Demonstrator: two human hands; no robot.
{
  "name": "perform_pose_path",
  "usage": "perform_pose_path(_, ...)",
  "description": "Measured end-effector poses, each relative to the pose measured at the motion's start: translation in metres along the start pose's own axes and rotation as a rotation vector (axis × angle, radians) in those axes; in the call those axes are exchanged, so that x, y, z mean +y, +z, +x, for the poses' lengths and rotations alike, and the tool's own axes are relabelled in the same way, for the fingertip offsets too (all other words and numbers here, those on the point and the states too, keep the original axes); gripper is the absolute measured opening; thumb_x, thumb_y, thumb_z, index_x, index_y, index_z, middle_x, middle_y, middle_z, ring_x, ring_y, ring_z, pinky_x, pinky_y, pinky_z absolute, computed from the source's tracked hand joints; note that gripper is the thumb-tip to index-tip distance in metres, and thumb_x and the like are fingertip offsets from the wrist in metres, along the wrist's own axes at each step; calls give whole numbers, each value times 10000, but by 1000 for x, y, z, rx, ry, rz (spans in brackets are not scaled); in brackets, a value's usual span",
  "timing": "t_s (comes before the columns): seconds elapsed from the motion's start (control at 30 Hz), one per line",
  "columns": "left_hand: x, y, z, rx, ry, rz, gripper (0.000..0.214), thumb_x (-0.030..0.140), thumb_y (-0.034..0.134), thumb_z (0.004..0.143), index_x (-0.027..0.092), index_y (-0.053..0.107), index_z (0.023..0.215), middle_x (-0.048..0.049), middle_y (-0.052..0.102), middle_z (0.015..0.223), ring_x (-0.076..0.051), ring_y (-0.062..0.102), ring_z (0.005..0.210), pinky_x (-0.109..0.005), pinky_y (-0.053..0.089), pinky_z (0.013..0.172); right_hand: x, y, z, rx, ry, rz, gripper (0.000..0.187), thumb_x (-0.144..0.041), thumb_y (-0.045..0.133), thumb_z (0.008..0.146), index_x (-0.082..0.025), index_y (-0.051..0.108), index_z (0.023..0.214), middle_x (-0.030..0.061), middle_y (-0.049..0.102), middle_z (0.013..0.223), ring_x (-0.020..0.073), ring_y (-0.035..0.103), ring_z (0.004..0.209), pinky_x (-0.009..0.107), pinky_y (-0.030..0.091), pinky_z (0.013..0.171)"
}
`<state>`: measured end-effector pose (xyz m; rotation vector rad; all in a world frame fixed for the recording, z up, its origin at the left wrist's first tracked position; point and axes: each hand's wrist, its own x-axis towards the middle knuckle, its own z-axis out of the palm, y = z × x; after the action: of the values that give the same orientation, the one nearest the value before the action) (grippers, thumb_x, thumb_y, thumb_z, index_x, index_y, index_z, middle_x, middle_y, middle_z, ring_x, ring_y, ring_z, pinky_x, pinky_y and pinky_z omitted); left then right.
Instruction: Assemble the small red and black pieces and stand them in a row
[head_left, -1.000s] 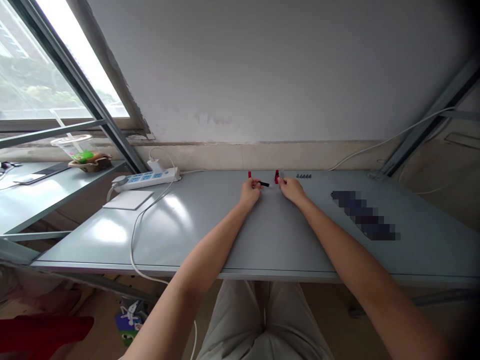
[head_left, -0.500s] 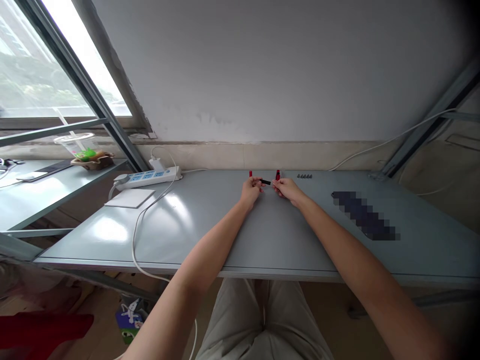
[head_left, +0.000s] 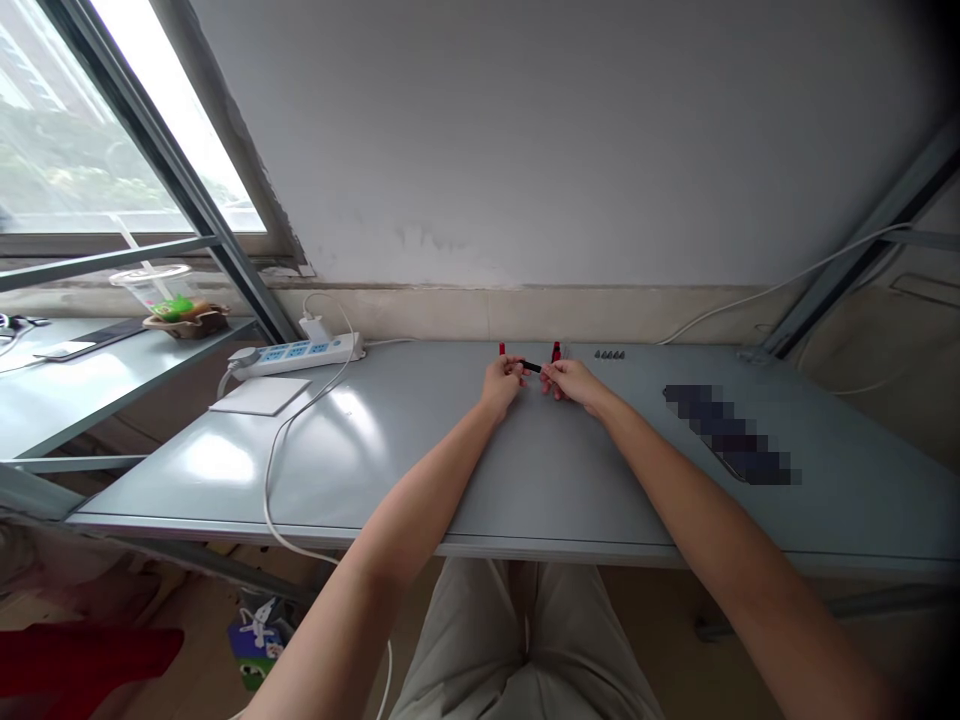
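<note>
My left hand (head_left: 504, 381) is closed on one end of a slim black pen-like piece (head_left: 532, 367) above the far part of the grey desk. At the other end of that piece, my right hand (head_left: 567, 379) pinches with its fingertips. A small red upright-looking thing (head_left: 502, 348) shows just behind my left hand. Another red piece (head_left: 556, 350) stands out behind my right hand, its lower part hidden by the fingers. Right of it, several small dark cone-like pieces (head_left: 610, 355) form a row on the desk.
A pixelated dark flat object (head_left: 727, 432) lies at the right of the grey desk (head_left: 555, 480). At left are a white power strip (head_left: 300, 354), a white flat box (head_left: 260, 395) and a loose white cable (head_left: 268, 470). A side shelf holds a plastic cup (head_left: 154, 285).
My right fingertips have shifted slightly left along the black piece, covering its right end. My left hand is almost unmoved.
</note>
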<state>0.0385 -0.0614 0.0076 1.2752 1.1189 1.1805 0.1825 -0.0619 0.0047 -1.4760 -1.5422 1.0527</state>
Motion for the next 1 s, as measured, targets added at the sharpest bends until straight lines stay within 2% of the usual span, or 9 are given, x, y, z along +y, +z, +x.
perform_pose_path(0.33, -3, 0, 1, 11, -6, 22, 178, 120, 440, 822, 131, 552, 960, -65, 630, 831, -45, 474, 519, -203, 413, 592, -4, -3, 0, 121, -74, -11, 64, -204, 540, 786, -160, 524, 742, 24, 611, 645, 75, 472, 493, 208, 384, 520)
perform_pose_path(0.6, -7, 0, 5, 20, -14, 9, 163, 125, 456, 816, 141, 558, 942, -55, 632, 807, -45, 472, 512, -197, 412, 583, 2, -7, 2, 166, -188, -107, 74, -234, 599, 714, -172, 569, 741, 23, 629, 673, 118, 562, 622, 245, 422, 619)
perform_pose_path(0.83, -8, -1, 6, 44, -32, 1, 130, 119, 454, 809, 135, 547, 898, -51, 628, 784, -53, 476, 509, -213, 409, 588, 9, -10, 7, 182, -238, -319, 149, -237, 585, 718, -166, 655, 828, 39, 641, 741, 139, 568, 696, 259, 426, 656)
perform_pose_path(1.0, -5, 0, 4, 66, -36, 17, 104, 220, 446, 838, 143, 513, 860, -61, 646, 811, -56, 480, 503, -204, 390, 548, 8, -8, 6, 118, -254, -378, 115, -189, 550, 750, -155, 633, 822, 47, 645, 773, 125, 560, 683, 238, 417, 632)
